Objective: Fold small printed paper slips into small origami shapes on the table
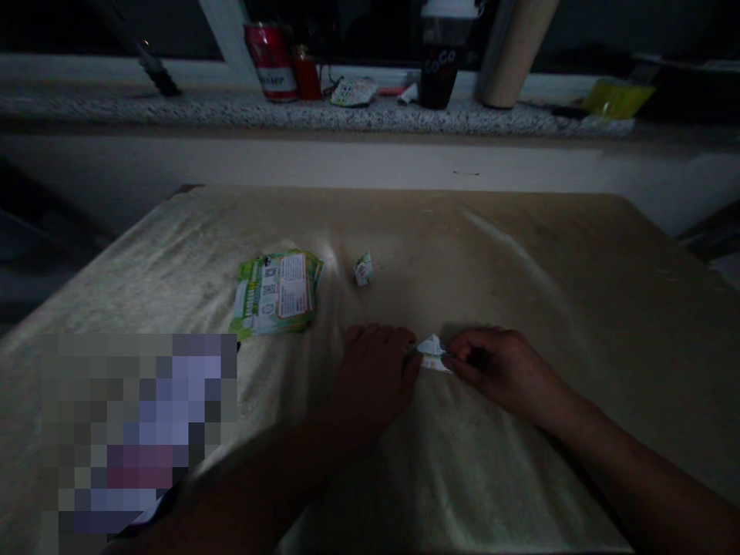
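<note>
The small printed paper [433, 354] lies just above the cloth-covered counter [509, 493], between the two hands, its upper edge rising to a point. The left hand [378, 371] rests low over the cloth, thumb and forefinger closed about the paper's left end; how firmly they grip cannot be told in this dim light. The right hand [500, 366] has its thumb and forefinger pinched on the right end, with the other fingers curled in behind.

The step in hand appears to be working a bend in the paper. To do it well, let the left hand act as the anchor, braced on the counter, while the right makes only small moves. Line the edges up before pressing, then run a fingertip outward from the middle so the crease comes out straight. Light pressure should suit so small a piece; tugging both ends apart could tear it or pull the peak flat. The cloth shows soft wrinkles, so a smoother patch would likely give a cleaner crease.

The green packet [276, 294] and the crumpled paper scrap [363, 269] sit farther back, apart from both hands.
</note>
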`<state>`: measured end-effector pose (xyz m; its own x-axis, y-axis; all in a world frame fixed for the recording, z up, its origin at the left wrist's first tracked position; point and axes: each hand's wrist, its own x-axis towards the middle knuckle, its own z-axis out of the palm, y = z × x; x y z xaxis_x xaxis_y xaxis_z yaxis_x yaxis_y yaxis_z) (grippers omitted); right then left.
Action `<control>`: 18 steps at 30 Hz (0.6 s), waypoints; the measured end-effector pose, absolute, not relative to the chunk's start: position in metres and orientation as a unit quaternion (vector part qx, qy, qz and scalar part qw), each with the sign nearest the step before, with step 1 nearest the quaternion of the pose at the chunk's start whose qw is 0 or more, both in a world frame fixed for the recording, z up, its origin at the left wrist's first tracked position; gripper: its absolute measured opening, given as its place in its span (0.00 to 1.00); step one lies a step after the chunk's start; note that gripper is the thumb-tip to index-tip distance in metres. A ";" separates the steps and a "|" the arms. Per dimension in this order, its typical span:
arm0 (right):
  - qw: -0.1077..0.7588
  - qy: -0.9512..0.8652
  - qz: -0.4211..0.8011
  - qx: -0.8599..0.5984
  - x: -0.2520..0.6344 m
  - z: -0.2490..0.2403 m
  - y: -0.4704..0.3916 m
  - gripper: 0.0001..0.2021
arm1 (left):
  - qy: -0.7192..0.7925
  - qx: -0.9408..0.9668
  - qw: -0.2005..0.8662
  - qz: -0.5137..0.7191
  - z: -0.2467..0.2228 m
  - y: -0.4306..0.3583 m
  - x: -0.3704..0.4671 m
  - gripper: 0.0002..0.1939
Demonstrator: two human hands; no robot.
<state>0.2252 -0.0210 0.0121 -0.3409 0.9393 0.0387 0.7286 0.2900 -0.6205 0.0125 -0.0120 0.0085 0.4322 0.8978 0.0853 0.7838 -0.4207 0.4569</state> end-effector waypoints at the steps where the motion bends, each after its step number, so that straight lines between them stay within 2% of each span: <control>1: 0.204 -0.775 0.258 -0.539 0.225 0.012 -0.021 0.04 | 0.512 0.826 0.175 0.161 0.009 -0.012 0.013 0.09; 9: 0.190 -0.768 0.253 -0.557 0.221 0.014 -0.020 0.05 | 0.514 0.825 0.171 0.160 0.007 -0.011 0.013 0.10; 13: 0.192 -0.770 0.251 -0.554 0.221 0.015 -0.020 0.05 | 0.503 0.819 0.209 0.183 0.005 -0.008 0.010 0.09; 18: 0.204 -0.776 0.258 -0.538 0.224 0.013 -0.021 0.05 | 0.462 0.826 0.260 0.191 0.007 -0.006 0.003 0.15</control>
<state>0.2236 -0.0210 0.0128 -0.3382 0.9402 0.0395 0.7300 0.2886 -0.6196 0.0025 -0.0065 0.0068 0.4997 0.8630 0.0746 0.6650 -0.4374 0.6053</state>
